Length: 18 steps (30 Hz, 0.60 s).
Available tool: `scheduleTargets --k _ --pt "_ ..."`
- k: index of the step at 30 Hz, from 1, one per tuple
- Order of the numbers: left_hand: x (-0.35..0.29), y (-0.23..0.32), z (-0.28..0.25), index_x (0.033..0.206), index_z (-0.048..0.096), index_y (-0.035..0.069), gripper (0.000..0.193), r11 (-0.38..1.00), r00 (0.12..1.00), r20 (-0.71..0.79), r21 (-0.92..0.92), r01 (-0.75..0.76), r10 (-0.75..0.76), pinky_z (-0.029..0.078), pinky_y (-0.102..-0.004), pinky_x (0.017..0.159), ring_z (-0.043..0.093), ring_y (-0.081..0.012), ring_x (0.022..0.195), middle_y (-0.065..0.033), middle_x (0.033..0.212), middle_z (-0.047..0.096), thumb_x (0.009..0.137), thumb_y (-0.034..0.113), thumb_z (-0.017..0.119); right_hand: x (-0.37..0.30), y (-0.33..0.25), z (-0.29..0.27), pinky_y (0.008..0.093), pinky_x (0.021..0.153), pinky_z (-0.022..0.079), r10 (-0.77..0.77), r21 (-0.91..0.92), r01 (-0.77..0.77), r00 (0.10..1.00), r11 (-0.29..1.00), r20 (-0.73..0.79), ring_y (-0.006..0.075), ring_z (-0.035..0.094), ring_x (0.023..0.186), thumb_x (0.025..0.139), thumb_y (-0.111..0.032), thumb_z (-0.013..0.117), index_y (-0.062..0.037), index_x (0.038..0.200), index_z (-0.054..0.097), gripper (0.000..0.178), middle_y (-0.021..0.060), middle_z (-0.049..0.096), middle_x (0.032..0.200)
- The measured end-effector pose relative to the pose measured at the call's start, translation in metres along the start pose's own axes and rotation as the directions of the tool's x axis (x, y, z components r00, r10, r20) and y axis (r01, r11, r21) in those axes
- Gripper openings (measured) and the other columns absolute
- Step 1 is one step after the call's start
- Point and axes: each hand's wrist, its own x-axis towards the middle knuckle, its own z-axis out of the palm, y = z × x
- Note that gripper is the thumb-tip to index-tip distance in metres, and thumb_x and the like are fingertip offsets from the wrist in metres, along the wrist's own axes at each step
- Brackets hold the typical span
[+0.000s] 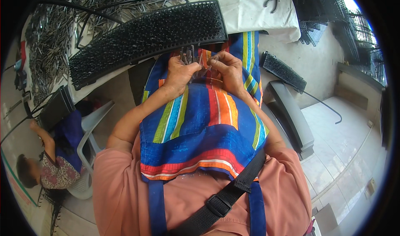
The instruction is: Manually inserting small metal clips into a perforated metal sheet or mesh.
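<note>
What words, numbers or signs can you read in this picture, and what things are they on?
None: I can't read any words, labels, numbers or signs here.
Striped apron: coloured bands, no letters I can see.
Black strap: no writing I can make out.
Pliers: too small to tell.
Thin dark pieces in the left hand: too small to tell.

Over the apron (191,115), the left hand (179,74) points its thumb inward; the right hand (230,73) curls its fingers (216,64) toward it, both elbows (121,138) bent beside the apron.
</note>
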Motion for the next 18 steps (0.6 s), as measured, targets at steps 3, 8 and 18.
scheduleTargets --k 3,8,18 --pt "-0.001 0.006 -0.006 0.087 0.065 -0.002 0.015 0.985 0.991 -0.036 -0.123 0.124 -0.13 0.054 -0.028 0.06 0.065 -0.017 0.063 -0.0088 0.077 0.067 0.073 -0.007 0.062 0.001 -0.003 0.0 0.0196 0.049 0.042 -0.053 0.161 0.055 0.998 0.985 -0.018 0.0059 0.053 0.054 0.084 0.0 0.064 -0.0012 0.087 0.062 0.004 0.0023 0.063 0.073" --pt "-0.008 0.002 -0.016 0.089 0.064 -0.002 0.017 0.97 0.953 0.176 0.053 0.239 -0.245 0.055 -0.0287 0.061 0.065 -0.0167 0.064 -0.0099 0.078 0.067 0.071 -0.005 0.065 0.016 -0.015 0.0 0.0199 0.047 0.042 -0.241 0.04 0.246 0.965 0.968 -0.105 0.0068 0.054 0.054 0.084 0.001 0.064 0.001 0.093 0.061 0.01 0.0034 0.063 0.074" --pt "-0.014 0.006 -0.022 0.088 0.064 -0.002 0.016 0.973 0.965 0.178 -0.091 0.21 -0.192 0.055 -0.0292 0.062 0.066 -0.0174 0.068 -0.0121 0.081 0.068 0.073 -0.005 0.066 0.066 -0.025 -0.009 0.0196 0.05 0.042 -0.707 -0.507 0.586 0.704 0.632 -0.068 0.0044 0.053 0.053 0.083 0.003 0.064 -0.001 0.086 0.063 0.005 0.0001 0.062 0.072"
